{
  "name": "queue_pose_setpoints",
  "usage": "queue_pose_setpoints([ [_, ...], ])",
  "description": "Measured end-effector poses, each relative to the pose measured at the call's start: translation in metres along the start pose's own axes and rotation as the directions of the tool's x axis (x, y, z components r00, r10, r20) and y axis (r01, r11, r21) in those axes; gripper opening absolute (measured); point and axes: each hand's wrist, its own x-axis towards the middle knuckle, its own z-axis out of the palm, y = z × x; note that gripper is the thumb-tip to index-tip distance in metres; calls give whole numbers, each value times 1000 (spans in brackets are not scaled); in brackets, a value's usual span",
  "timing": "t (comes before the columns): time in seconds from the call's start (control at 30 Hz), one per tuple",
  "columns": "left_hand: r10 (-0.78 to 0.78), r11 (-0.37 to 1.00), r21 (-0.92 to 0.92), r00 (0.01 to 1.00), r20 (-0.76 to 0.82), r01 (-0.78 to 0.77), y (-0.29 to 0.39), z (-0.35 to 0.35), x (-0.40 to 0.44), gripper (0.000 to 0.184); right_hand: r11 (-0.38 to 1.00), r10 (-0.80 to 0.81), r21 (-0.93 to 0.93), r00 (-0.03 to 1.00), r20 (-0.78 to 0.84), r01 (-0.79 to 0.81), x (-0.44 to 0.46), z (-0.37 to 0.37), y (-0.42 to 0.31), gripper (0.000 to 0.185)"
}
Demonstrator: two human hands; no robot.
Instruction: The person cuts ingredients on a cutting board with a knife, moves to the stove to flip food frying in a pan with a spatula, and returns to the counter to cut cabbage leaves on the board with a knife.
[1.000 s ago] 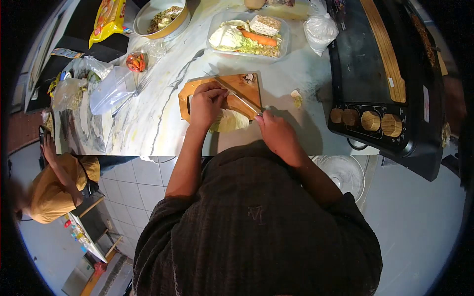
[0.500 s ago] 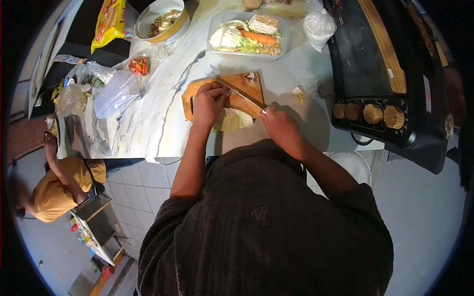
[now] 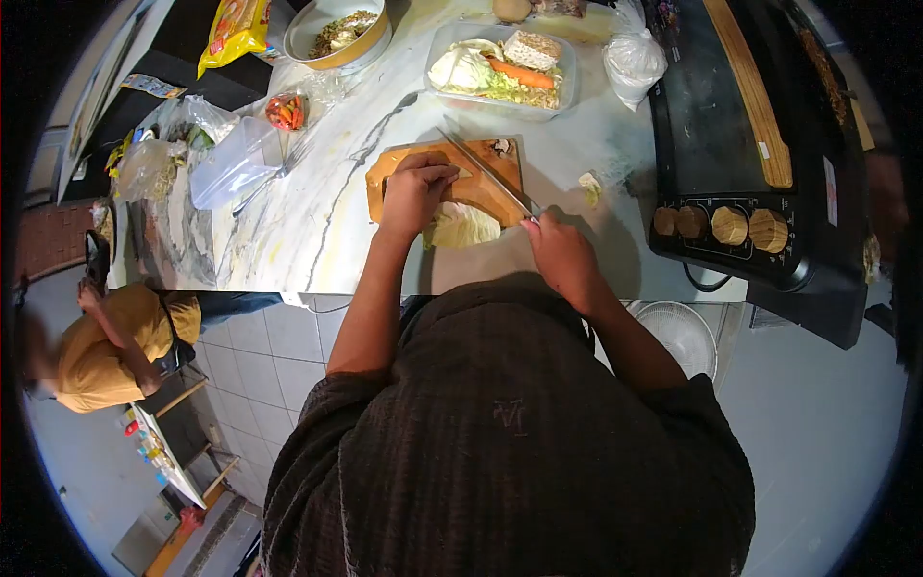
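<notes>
A wooden cutting board (image 3: 500, 205) lies on the marble counter. My left hand (image 3: 415, 192) rests over its left part, fingers bent and pressed together; whatever they hold, if anything, is hidden. My right hand (image 3: 561, 250) is closed around the handle of a knife (image 3: 488, 171). The blade slants up and left across the board, its edge to the right of my left fingers and apart from them. A pale cabbage leaf (image 3: 463, 226) lies at the board's near edge, beside my left wrist. Small brown and white scraps (image 3: 502, 147) sit at the board's top right corner.
Beyond the board stands a clear container (image 3: 575, 82) with cabbage, carrot and tempeh. A bowl (image 3: 370, 48), bagged chillies (image 3: 286, 112) and plastic bags (image 3: 154, 168) are left. A black stove (image 3: 697, 125) stands right. Another person (image 3: 111, 356) is far left.
The view has shifted slightly, moving the counter things rightward. The knife blade now stands farther from my left fingers. The other person's arm has moved.
</notes>
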Motion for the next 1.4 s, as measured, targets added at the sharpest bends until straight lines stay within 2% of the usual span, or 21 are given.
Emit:
queue_pose_setpoints([
  [0.13,2,1000,0,1000,-30,-2,1,1,-1,13,997,-70,24,996,-46,71,1,3,-4,37],
  [0.43,-53,999,2,999,-12,53,5,-1,-1,13,988,-117,99,992,-41,121,6,3,-8,32],
  [0.67,-71,997,-25,997,7,71,4,0,-1,13,988,-135,74,989,-53,139,5,3,-8,33],
  [0.87,-66,997,-31,998,-6,66,5,0,-1,14,995,-97,30,995,1,97,4,2,-14,32],
  [0.93,-119,991,-58,993,18,120,8,-2,0,14,994,-106,31,994,-26,107,4,6,-14,33],
  [1.07,-77,997,-22,997,1,77,7,-3,-1,15,992,-116,35,992,-39,117,6,8,-15,33],
  [1.13,-127,992,-5,991,31,127,8,-3,0,16,990,-125,58,992,-13,125,8,8,-14,32],
  [1.33,-90,996,-21,995,36,91,11,-6,0,16,982,-189,-26,982,-17,188,10,3,-9,31],
  [1.4,-83,996,-9,995,48,84,8,-7,0,15,985,-170,13,985,-6,170,11,6,-9,32],
])
